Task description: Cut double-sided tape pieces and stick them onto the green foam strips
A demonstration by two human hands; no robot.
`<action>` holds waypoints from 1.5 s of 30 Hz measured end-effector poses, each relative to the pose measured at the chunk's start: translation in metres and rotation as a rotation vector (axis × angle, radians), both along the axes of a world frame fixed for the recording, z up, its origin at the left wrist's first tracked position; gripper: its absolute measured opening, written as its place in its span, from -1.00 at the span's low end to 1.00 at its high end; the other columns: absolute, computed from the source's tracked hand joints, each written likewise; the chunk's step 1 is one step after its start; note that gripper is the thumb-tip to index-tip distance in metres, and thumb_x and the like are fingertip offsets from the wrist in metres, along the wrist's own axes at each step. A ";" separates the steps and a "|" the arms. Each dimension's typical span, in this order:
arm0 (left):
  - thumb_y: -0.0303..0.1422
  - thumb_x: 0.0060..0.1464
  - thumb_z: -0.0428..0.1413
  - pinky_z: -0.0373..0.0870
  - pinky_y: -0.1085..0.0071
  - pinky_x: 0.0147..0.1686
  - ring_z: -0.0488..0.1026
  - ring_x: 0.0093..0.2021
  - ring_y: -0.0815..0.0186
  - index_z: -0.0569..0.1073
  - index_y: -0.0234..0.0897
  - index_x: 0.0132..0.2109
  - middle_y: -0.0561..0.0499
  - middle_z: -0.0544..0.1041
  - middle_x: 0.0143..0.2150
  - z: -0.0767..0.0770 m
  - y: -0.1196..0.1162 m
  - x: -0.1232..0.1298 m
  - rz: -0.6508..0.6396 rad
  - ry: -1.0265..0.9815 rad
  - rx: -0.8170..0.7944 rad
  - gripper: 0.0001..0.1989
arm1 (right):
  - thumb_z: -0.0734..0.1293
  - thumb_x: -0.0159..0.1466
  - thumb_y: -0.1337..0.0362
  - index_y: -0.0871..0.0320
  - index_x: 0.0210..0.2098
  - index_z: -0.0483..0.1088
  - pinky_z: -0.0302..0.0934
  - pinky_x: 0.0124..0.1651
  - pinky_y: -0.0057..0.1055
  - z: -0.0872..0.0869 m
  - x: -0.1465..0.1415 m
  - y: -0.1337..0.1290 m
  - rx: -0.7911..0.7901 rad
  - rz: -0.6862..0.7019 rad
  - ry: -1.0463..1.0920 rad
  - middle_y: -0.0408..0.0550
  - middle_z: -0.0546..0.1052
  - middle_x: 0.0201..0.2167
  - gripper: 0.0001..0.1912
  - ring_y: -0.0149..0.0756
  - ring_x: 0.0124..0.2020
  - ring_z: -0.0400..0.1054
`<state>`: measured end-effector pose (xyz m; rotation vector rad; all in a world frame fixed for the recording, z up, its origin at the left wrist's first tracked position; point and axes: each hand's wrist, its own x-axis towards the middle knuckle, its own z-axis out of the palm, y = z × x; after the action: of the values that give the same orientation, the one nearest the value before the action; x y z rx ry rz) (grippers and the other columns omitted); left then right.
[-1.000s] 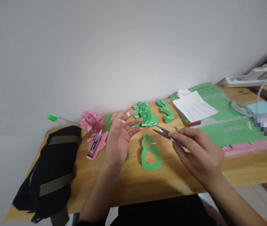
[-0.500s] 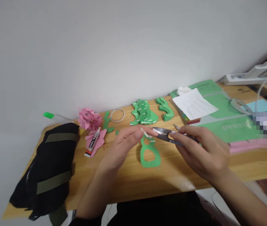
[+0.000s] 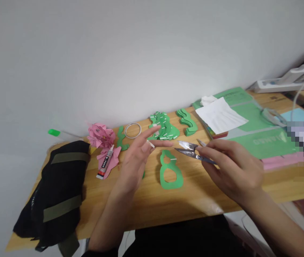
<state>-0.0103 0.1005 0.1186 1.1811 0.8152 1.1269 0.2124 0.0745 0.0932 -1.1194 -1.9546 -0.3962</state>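
Note:
Two fingers of my left hand (image 3: 138, 157) stretch out to the right, while a strip of white tape (image 3: 150, 144) is caught by the thumb. Near one fingertip there is a small pale piece, its hold unclear. My right hand (image 3: 232, 167) grips thread snips (image 3: 192, 150), blades apart and pointing left towards the left fingertips. A pointed grey tip (image 3: 201, 142) shows just behind the right fingers; what it belongs to is hidden. Below the hands, a green paper cutout (image 3: 172, 186) with two holes lies on the wooden table, with a white strip on it.
Behind lie a tape ring (image 3: 133, 131), green cutouts with white strips (image 3: 165, 128) and a green stack (image 3: 186, 123). Left are a glue tube (image 3: 105, 165), pink paper flower (image 3: 101, 135) and black pouch (image 3: 58, 182). Right, a white sheet (image 3: 221, 116) covers part of a green folder (image 3: 269, 139).
My left hand has drawn back slightly left and its fingers have spread. The snips have come away from the tape and their blades now stand wider apart.

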 end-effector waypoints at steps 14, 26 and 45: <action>-0.06 0.15 0.12 0.47 0.29 -0.18 0.60 -0.13 0.13 0.28 -0.12 0.18 -0.09 0.54 0.03 -0.008 -0.009 0.004 -0.183 -0.343 -0.283 -0.49 | 0.41 0.13 0.10 0.14 -0.39 0.54 -0.08 -0.59 -0.46 -0.009 -0.032 0.010 -1.044 0.160 1.226 -0.19 0.31 -0.57 -0.78 -0.46 -0.58 0.09; 0.03 0.19 0.03 0.41 0.23 -0.11 0.55 -0.13 0.18 0.26 -0.03 0.24 -0.10 0.49 0.08 -0.019 -0.019 0.004 -0.291 -0.231 -0.035 -0.46 | 0.44 0.12 0.06 0.14 -0.44 0.51 -0.22 -0.62 -0.48 -0.006 -0.028 0.004 -1.153 0.292 1.203 -0.26 0.17 -0.63 -0.74 -0.50 -0.63 -0.09; 0.07 0.17 0.02 0.36 0.34 -0.23 0.57 -0.16 0.18 0.28 -0.04 0.25 -0.13 0.39 0.14 -0.031 -0.019 0.005 -0.224 -0.059 -0.018 -0.43 | 0.43 0.16 -0.01 0.12 -0.58 0.21 -0.19 -0.64 -0.48 0.004 -0.016 0.007 -1.139 0.298 1.026 -0.29 0.08 -0.63 -0.56 -0.50 -0.63 -0.11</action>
<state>-0.0054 0.0818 0.0881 1.1873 0.6296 0.9635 0.1963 0.0810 0.0970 -1.2319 -1.2424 1.3598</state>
